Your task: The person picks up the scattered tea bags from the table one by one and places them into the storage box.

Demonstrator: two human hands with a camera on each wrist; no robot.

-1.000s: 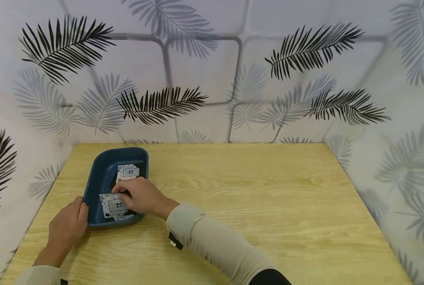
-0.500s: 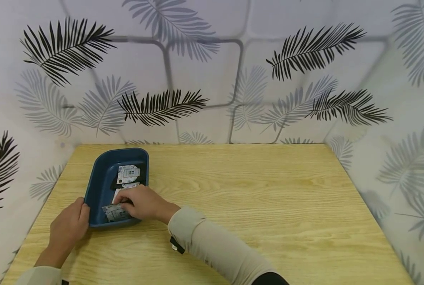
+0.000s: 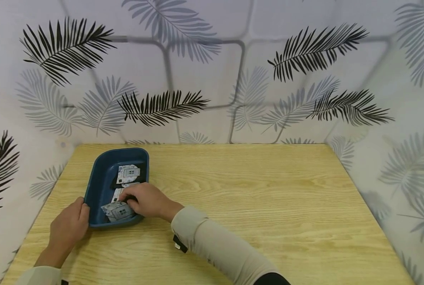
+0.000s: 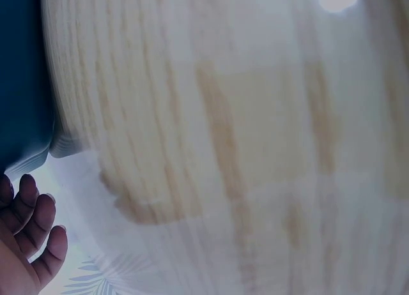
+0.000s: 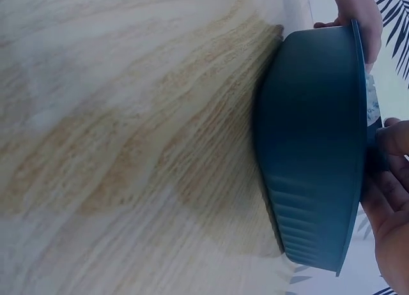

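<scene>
A dark blue plastic tub (image 3: pixel 100 168) sits at the table's left side. My left hand (image 3: pixel 67 223) grips its near left rim; in the left wrist view several fingertips (image 4: pixel 39 218) show beside the tub wall (image 4: pixel 22 78). My right hand (image 3: pixel 148 201) reaches over the right rim with thumb and forefinger curled at the edge of a small floral-printed packet (image 3: pixel 117 211), which tilts up by the near wall. Another such packet (image 3: pixel 128 173) lies flat at the far end on something black. Part of a white packet (image 3: pixel 117 194) shows beyond the right fingertips.
The light wood table (image 3: pixel 261 198) extends right of the tub. A wall covering with printed leaves (image 3: pixel 212 71) rises behind it and along both sides. The right forearm's sleeve (image 3: pixel 215 245) crosses the table's front.
The right hand has shifted slightly toward me and right within the tub. The packet by its thumb, flatter before, now tilts near the near wall, uncovering another white packet. The left hand stays put.
</scene>
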